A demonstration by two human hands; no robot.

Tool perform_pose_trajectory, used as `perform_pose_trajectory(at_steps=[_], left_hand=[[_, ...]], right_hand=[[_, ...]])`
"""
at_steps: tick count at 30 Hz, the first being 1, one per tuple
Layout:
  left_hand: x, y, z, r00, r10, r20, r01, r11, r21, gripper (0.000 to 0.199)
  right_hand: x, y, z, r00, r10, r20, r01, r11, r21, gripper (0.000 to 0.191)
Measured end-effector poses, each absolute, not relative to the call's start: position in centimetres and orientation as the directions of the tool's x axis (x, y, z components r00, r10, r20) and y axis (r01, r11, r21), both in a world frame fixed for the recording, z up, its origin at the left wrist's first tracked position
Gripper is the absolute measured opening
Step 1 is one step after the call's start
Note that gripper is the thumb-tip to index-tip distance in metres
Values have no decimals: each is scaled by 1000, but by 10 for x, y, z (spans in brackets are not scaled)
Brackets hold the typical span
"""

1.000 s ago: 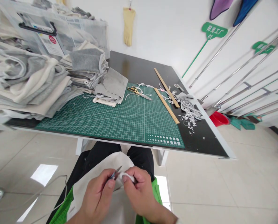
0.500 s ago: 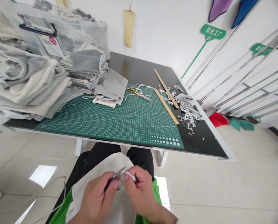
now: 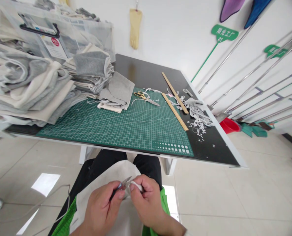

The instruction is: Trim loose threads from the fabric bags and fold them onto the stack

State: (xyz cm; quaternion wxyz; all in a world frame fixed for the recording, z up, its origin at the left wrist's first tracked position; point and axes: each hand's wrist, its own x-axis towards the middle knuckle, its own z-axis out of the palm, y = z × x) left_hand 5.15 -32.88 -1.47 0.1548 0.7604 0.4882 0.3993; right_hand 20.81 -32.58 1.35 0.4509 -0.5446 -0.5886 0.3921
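In my lap, below the table edge, lies a pale off-white cloth [image 3: 100,187]. My left hand [image 3: 100,205] is closed round small dark-handled thread snips [image 3: 125,181], whose pointed metal blades face toward my right hand. A folded edge of the cloth is pinched between the thumb and fingers of my right hand [image 3: 147,200], right beside the blade tips. Whether the blades touch the fabric, I cannot tell.
A green cutting mat [image 3: 136,127] covers much of the black table [image 3: 151,67]. On it rest gold-handled scissors [image 3: 146,98], a folded grey cloth [image 3: 118,91] and a wooden ruler [image 3: 174,111]. Fabric scraps [image 3: 198,114] lie right; cloth stacks [image 3: 30,85] and a clear bin [image 3: 87,32] stand left.
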Motion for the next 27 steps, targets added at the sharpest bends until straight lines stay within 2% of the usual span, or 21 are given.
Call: perform_pose_trajectory(at_steps=[10, 16, 18, 22, 27], left_hand=[[52, -331, -16, 189, 845, 500, 621, -497, 605, 15], [53, -338, -14, -35, 922, 385, 553, -303, 776, 27], [54, -338, -12, -36, 932, 361, 525, -290, 800, 28], [52, -333, -13, 118, 898, 423, 528, -418, 739, 20], [49, -331, -16, 184, 839, 512, 596, -509, 621, 16]], right_hand=[[209, -327, 11, 5, 996, 93, 318, 87, -944, 23], [209, -327, 14, 16, 996, 85, 338, 75, -938, 23], [209, -327, 14, 16, 996, 91, 335, 81, -939, 23], [209, -327, 14, 10, 995, 104, 304, 96, -948, 23], [209, -328, 12, 14, 993, 115, 319, 104, -942, 21]])
